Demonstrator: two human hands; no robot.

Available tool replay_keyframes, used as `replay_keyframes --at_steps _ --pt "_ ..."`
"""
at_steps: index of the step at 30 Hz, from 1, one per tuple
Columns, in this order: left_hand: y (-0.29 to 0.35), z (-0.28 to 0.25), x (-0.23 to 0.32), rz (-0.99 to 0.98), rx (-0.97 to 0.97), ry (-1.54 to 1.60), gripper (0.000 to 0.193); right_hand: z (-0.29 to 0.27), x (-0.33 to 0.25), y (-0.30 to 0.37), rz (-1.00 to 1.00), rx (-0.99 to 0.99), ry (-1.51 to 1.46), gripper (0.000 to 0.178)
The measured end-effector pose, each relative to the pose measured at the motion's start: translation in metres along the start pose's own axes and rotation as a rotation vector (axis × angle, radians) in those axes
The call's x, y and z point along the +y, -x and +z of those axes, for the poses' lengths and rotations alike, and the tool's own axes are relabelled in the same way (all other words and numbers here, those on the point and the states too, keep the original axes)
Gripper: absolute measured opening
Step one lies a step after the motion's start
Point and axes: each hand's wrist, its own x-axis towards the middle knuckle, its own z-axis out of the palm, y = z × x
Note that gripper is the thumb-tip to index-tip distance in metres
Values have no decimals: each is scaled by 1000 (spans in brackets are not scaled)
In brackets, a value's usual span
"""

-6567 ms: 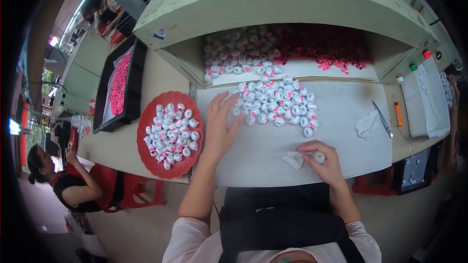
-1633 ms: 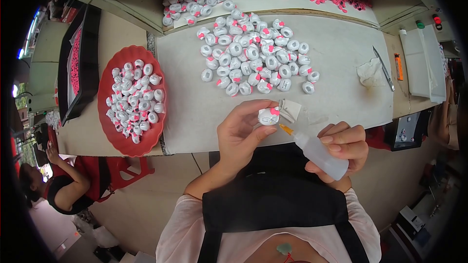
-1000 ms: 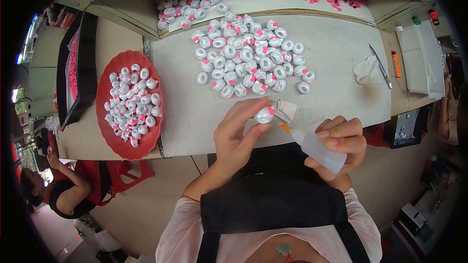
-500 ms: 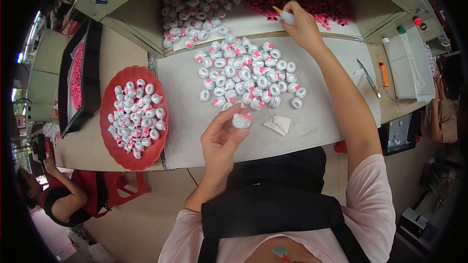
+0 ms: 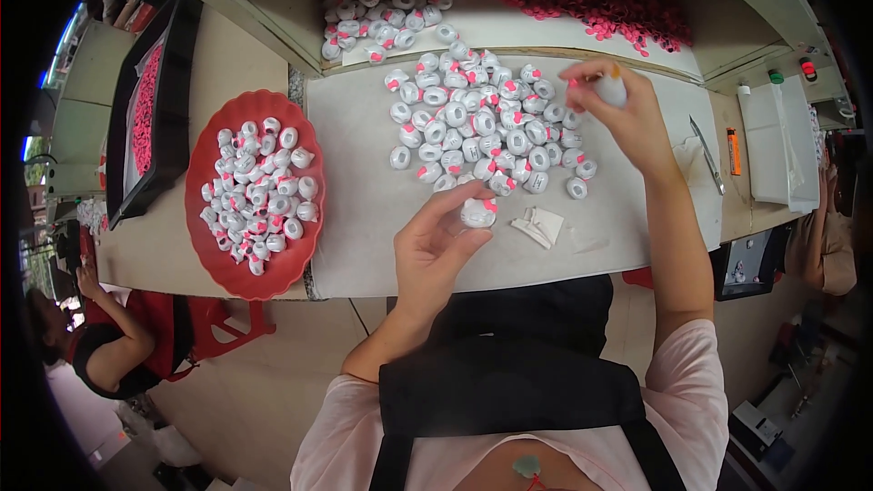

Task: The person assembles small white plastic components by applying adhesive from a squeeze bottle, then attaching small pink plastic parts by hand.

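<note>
My left hand [image 5: 436, 241] pinches a small white figure head [image 5: 478, 211] with a pink patch between thumb and fingers, above the near part of the white work sheet [image 5: 364, 255]. To the right and farther off, my right hand [image 5: 627, 109] grips a small white squeeze bottle [image 5: 610, 89] with an orange tip. At that hand's fingertips shows a tiny pink piece [image 5: 573, 84]. Between the hands and the shelf lies a loose group of similar white heads [image 5: 486, 123], many with pink patches. A folded white paper [image 5: 537, 226] lies right of my left hand.
A red scalloped tray [image 5: 202, 245] of white heads stands left, beside a black tray [image 5: 173, 141] with pink pieces. More heads [image 5: 400, 0] and a pink heap [image 5: 591, 0] fill the shelf. Tweezers [image 5: 707, 155] and an orange tube [image 5: 733, 152] lie right. Another person [image 5: 118, 345] sits at left.
My right hand has drawn back from the pink heap toward me, with a pink piece now at its fingertips. My left hand still holds the white head. The view has shifted slightly.
</note>
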Motion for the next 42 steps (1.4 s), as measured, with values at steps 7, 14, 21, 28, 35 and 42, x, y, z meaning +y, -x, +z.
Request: replay_keyframes --at_steps 7,14,21,28,35,42 --pt "1 9 -8 -20 -36 -12 39 28 -8 92 6 19 -170 12" --pt "4 18 -10 -18 -82 -59 39 49 -7 114 174 60 -568 9" --pt "4 26 -11 27 -94 -166 36 47 -12 118 153 43 -591 7" --pt "4 27 -10 181 -117 -565 33 48 -17 117 197 21 -483 8" --pt "5 25 -12 246 -214 -481 32 50 -15 120 213 61 -456 8" --pt "7 27 -10 -21 -275 -7 28 52 -11 127 119 157 -435 16"
